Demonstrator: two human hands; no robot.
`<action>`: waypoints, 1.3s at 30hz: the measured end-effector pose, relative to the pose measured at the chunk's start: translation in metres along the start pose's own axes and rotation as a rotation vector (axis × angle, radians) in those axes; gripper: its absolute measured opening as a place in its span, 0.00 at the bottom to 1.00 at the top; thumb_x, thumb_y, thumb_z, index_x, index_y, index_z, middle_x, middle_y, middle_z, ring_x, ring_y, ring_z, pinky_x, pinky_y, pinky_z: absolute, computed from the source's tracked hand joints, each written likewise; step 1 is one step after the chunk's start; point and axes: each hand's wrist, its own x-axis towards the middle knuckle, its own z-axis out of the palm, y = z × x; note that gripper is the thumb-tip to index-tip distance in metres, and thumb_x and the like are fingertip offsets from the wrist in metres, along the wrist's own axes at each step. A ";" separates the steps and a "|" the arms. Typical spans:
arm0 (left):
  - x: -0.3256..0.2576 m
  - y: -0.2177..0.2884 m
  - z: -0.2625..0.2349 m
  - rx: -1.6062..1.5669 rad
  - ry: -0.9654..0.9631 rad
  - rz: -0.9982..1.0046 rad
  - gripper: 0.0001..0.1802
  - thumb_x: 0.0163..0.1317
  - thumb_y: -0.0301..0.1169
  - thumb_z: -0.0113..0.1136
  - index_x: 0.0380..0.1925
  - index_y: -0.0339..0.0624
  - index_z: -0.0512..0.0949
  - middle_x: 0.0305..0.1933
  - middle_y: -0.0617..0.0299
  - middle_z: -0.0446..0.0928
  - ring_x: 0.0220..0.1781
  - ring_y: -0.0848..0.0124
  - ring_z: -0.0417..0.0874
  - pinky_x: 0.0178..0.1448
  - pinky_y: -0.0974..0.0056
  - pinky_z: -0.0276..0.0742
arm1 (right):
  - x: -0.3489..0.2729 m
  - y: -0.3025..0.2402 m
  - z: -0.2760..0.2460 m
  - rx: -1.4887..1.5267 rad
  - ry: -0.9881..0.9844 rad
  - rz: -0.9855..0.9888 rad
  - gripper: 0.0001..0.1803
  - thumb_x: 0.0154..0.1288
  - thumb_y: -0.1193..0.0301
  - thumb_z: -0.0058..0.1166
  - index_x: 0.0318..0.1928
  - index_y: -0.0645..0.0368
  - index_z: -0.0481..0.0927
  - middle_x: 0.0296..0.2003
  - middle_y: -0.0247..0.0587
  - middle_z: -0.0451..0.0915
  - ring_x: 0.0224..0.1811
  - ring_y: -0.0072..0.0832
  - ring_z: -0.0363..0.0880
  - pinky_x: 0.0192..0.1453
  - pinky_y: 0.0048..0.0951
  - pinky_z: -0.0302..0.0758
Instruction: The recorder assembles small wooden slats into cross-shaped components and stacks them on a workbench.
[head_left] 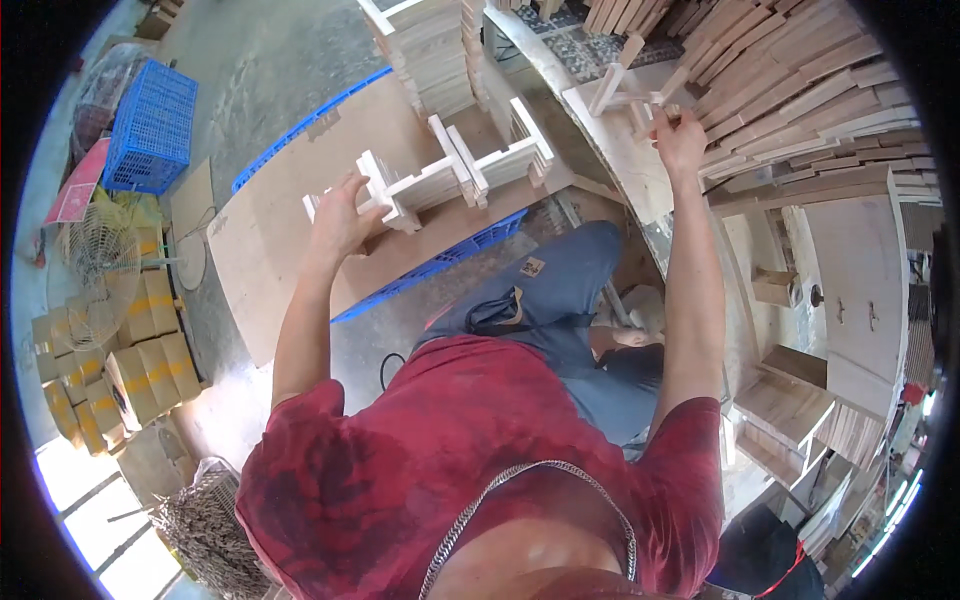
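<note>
My left hand [342, 222] rests at the left end of a low stack of pale wooden frames [430, 185], thumb and fingers closed around the end pieces. The stack lies on a brown board [280, 205]. Out to the right, my right hand [680, 142] pinches a small wooden frame [610, 90] over a light worktop; its fingertips are partly hidden by the wood. Beyond the low stack rises a taller stack of similar frames [440, 60].
Blue plastic crates [480, 240] show under the board's edges. Many wooden strips [800, 90] are piled at the far right, near a wooden cabinet [860, 290]. At left are a blue basket [150, 125], a fan [100, 260] and taped cardboard boxes [150, 375].
</note>
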 end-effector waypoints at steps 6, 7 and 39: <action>0.054 0.036 0.061 0.362 -0.058 0.254 0.25 0.53 0.43 0.73 0.48 0.41 0.83 0.55 0.48 0.82 0.55 0.51 0.83 0.59 0.51 0.79 | -0.081 -0.020 -0.066 -0.220 0.125 0.004 0.30 0.60 0.50 0.69 0.48 0.67 0.83 0.34 0.55 0.87 0.38 0.47 0.87 0.44 0.45 0.82; 0.056 0.044 0.065 0.431 -0.214 0.157 0.23 0.52 0.46 0.72 0.43 0.44 0.85 0.47 0.51 0.85 0.49 0.54 0.86 0.53 0.50 0.82 | -0.113 -0.037 -0.080 -0.118 0.013 0.093 0.28 0.60 0.53 0.69 0.49 0.64 0.83 0.36 0.58 0.86 0.39 0.47 0.87 0.46 0.43 0.82; -0.017 0.164 -0.031 -1.050 -0.136 0.389 0.18 0.80 0.36 0.45 0.55 0.34 0.77 0.52 0.54 0.81 0.55 0.69 0.81 0.63 0.63 0.75 | -0.414 0.024 -0.419 -0.367 0.203 0.551 0.18 0.51 0.62 0.73 0.37 0.61 0.86 0.37 0.46 0.85 0.45 0.38 0.82 0.53 0.37 0.75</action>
